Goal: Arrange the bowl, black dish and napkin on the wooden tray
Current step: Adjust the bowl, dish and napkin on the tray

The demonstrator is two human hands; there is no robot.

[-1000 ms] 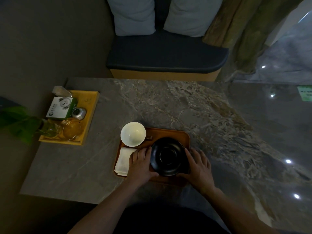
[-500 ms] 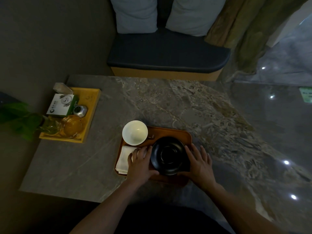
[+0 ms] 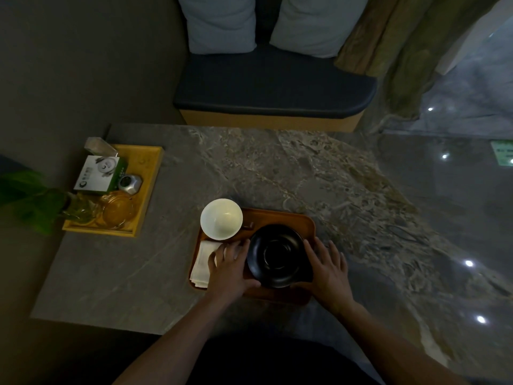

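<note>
A brown wooden tray (image 3: 286, 218) lies on the marble table near its front edge. A white bowl (image 3: 221, 218) stands at the tray's far left corner. A folded white napkin (image 3: 202, 264) lies at the tray's near left, partly under my left hand. A round black dish (image 3: 277, 255) sits in the middle of the tray. My left hand (image 3: 229, 269) rests against the dish's left rim, fingers spread, thumb at the near rim. My right hand (image 3: 329, 269) is pressed flat to the dish's right rim. Both hands hold the dish between them.
A yellow tray (image 3: 151, 173) at the table's far left holds a white-green box (image 3: 98, 173), a small metal object (image 3: 130, 184) and glass dishes (image 3: 118, 209). Green leaves (image 3: 30, 200) hang beside it. A cushioned bench (image 3: 272, 87) stands beyond the table.
Both hands stay on the black dish, which has barely moved on the tray. The view has shifted slightly.
</note>
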